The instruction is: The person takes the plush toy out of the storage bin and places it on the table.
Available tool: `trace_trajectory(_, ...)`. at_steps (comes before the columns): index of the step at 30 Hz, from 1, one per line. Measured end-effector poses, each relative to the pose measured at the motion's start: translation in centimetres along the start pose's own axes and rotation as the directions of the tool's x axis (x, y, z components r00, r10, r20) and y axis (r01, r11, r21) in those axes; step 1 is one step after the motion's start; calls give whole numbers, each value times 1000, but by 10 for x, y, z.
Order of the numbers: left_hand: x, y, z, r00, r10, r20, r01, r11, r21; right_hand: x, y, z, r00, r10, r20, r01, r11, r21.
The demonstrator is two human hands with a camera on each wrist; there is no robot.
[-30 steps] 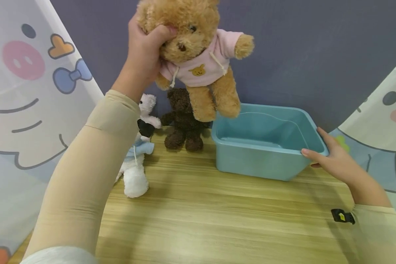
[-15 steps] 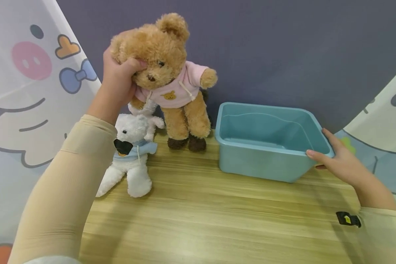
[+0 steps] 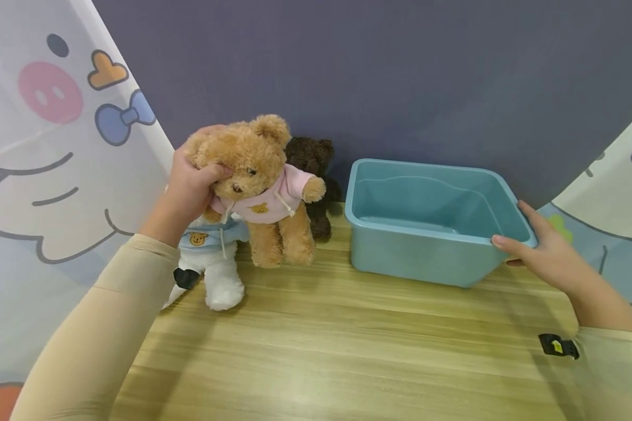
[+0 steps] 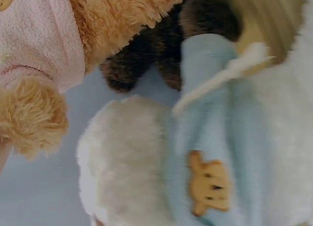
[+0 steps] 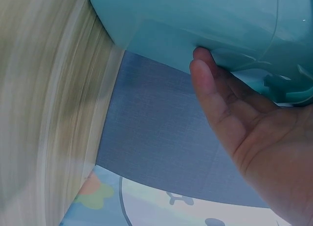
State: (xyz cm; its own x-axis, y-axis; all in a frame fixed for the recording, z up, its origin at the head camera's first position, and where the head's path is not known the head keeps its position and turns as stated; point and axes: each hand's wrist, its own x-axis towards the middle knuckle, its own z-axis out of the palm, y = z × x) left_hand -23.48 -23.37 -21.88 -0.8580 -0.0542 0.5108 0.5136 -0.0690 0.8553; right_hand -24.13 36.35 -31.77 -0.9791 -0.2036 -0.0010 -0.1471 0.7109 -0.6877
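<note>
Your left hand (image 3: 186,190) is clenching its grip on the head of the tan bear (image 3: 258,187), holding it just above the wooden surface (image 3: 347,351), in front of a white bear (image 3: 213,263) and a brown bear (image 3: 313,169). Your right hand (image 3: 537,251), its grip released and fingers straight, is pressing the teal bin's (image 3: 426,257) far right corner.
</note>
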Motion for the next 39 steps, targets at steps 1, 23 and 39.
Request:
trace_trajectory(1,-3,-2,-2,1000,-11,9,11,1000,13,0,0,0,1000,1,-1,-1,1000,2)
trace_trajectory(23,-42,-31,-23,958,-247,149,165,894,416,-4,-1,4,1000,14,6,-14,1000,1)
trace_trajectory(39,-49,-65,-23,903,-375,210,188,784,592,-4,-6,3,1000,14,-13,-14,1000,-1)
